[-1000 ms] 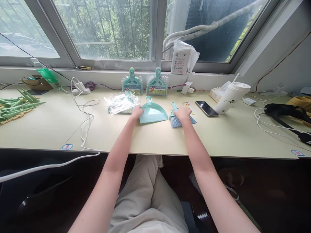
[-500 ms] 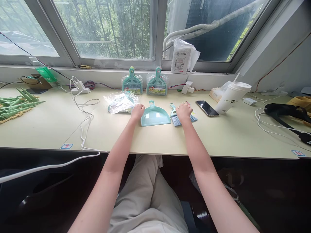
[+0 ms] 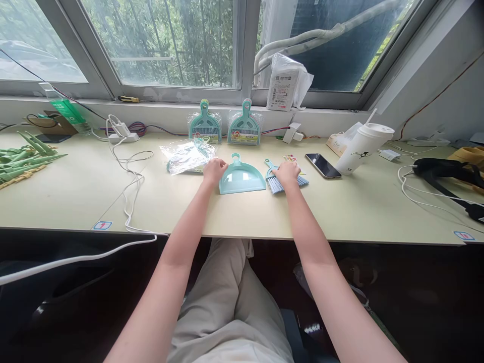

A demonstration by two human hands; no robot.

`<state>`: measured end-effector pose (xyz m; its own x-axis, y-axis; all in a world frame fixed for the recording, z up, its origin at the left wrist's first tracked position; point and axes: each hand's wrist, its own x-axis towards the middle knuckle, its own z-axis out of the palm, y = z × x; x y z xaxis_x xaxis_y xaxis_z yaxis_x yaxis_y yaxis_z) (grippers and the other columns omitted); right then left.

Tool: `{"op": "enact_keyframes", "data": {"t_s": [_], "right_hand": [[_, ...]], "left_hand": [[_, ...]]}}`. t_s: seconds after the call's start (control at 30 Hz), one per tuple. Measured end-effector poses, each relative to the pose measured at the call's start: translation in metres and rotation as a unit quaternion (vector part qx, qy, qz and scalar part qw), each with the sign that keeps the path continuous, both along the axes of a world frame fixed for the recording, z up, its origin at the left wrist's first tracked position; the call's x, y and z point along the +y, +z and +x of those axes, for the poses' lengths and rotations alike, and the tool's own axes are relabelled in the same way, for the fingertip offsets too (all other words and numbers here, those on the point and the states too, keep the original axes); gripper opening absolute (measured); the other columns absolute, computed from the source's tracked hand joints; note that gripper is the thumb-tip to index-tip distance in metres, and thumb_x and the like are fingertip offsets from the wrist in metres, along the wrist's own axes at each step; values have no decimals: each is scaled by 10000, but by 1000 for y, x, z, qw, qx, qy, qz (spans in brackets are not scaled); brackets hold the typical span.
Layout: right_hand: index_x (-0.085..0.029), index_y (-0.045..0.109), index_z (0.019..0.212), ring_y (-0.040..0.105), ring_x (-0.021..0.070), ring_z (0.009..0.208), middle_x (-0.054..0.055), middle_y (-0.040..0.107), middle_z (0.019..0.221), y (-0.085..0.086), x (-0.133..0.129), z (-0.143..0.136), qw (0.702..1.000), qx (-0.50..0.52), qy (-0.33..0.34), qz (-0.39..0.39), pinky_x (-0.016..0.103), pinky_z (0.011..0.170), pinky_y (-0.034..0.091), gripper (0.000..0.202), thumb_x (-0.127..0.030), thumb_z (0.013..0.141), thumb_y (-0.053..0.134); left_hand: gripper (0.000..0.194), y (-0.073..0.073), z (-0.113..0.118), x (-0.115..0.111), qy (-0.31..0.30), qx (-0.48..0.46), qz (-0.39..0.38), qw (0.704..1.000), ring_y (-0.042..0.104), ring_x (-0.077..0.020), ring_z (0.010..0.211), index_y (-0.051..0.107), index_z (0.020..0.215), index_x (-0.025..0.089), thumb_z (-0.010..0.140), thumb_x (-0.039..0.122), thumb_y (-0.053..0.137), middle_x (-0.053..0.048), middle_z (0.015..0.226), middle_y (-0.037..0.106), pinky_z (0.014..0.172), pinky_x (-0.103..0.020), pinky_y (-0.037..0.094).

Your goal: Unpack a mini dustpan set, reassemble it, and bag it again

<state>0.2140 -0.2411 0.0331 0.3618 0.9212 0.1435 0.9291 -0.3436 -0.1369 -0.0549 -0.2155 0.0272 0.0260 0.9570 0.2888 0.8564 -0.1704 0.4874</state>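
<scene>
Left hand (image 3: pixel 214 170): I saw it palm-down, fingers curled against the dustpan's (image 3: pixel 242 178) left edge
Right hand (image 3: pixel 287 173): fingers closed over the brush (image 3: pixel 275 182), right of the dustpan

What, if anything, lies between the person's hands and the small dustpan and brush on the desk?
Nothing visible: the left hand touches the dustpan at its left edge, and the right hand rests on the brush.

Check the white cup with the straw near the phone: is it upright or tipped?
Tipped. The white cup leans on the desk, its lid and straw slanting up to the right, beside the phone. Whether it holds any drink cannot be told.
</scene>
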Motion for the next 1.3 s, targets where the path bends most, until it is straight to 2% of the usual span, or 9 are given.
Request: {"op": "enact_keyframes", "data": {"t_s": [0.17, 0.33, 0.53, 0.7, 0.8, 0.9, 1.03, 1.2, 1.3], "right_hand": [[-70, 687, 1068, 523, 363, 1173, 241, 644, 1148, 0, 0, 2, 999, 38, -4, 26, 421, 900, 450, 394, -358, 800, 669], [-120, 728, 968, 554, 357, 1155, 210, 657, 1134, 4, -2, 3, 992, 89, -9, 86, 428, 894, 471, 303, -331, 756, 678], [-207, 762, 923, 624, 271, 1068, 108, 722, 1049, 13, -4, -11, 979, 152, 61, 119, 349, 868, 482, 256, -374, 752, 670], [-236, 759, 892, 625, 248, 1078, 64, 731, 1053, 11, -7, -29, 977, 134, 137, 97, 316, 851, 480, 217, -378, 753, 673], [-241, 757, 890, 602, 253, 1117, 64, 719, 1088, 7, -7, -34, 977, 109, 164, 85, 316, 860, 476, 215, -391, 766, 666], [-246, 758, 899, 603, 248, 1099, 61, 712, 1103, 4, -7, -35, 976, 97, 182, 65, 312, 862, 474, 225, -412, 770, 676], [-254, 760, 906, 600, 240, 1099, 49, 707, 1122, 3, -5, -30, 972, 101, 202, 59, 301, 850, 462, 214, -414, 792, 676], [-263, 763, 916, 608, 209, 1051, 26, 703, 1126, 5, -3, -24, 959, 139, 246, 28, 276, 829, 445, 234, -452, 785, 720], [-265, 765, 912, 620, 185, 962, 14, 708, 1083, 4, -2, -23, 947, 160, 278, 25, 266, 806, 441, 227, -443, 773, 739]], "left_hand": [[197, -1, -1, 1, -4, 28, -3, 1000, 627, -265, 1025, 766, 907, 236, 858, 304, 588, -73, 981, 739, 851, -340, 467], [217, -1, -1, 2, 29, 53, -8, 998, 628, -290, 997, 747, 890, 199, 867, 349, 592, -123, 1008, 725, 853, -371, 461], [219, -1, 1, -2, 29, 77, -24, 996, 621, -273, 987, 707, 886, 198, 891, 345, 545, -125, 984, 706, 840, -347, 441], [189, -1, 19, -13, -99, 65, -39, 992, 617, -218, 874, 652, 758, 200, 867, 297, 532, -70, 859, 694, 751, -297, 421], [258, -4, 33, -20, -176, 39, -35, 983, 606, -191, 789, 635, 717, 199, 882, 357, 517, -42, 787, 685, 714, -285, 416], [324, -7, 44, -24, -248, 10, -33, 968, 609, -177, 796, 668, 750, 193, 910, 399, 476, -32, 825, 697, 735, -273, 431], [256, -6, 49, -28, -319, 9, -33, 947, 613, -167, 853, 712, 828, 180, 884, 307, 497, -30, 931, 699, 794, -260, 454], [203, 1, 38, -28, -266, 97, 99, 954, 580, -217, 1027, 703, 1007, 202, 859, 218, 564, -77, 1082, 659, 852, -307, 464], [377, 3, 27, -22, -253, 170, 177, 936, 504, -258, 1184, 636, 1191, 209, 824, 125, 612, -106, 1257, 598, 960, -366, 426]]}}
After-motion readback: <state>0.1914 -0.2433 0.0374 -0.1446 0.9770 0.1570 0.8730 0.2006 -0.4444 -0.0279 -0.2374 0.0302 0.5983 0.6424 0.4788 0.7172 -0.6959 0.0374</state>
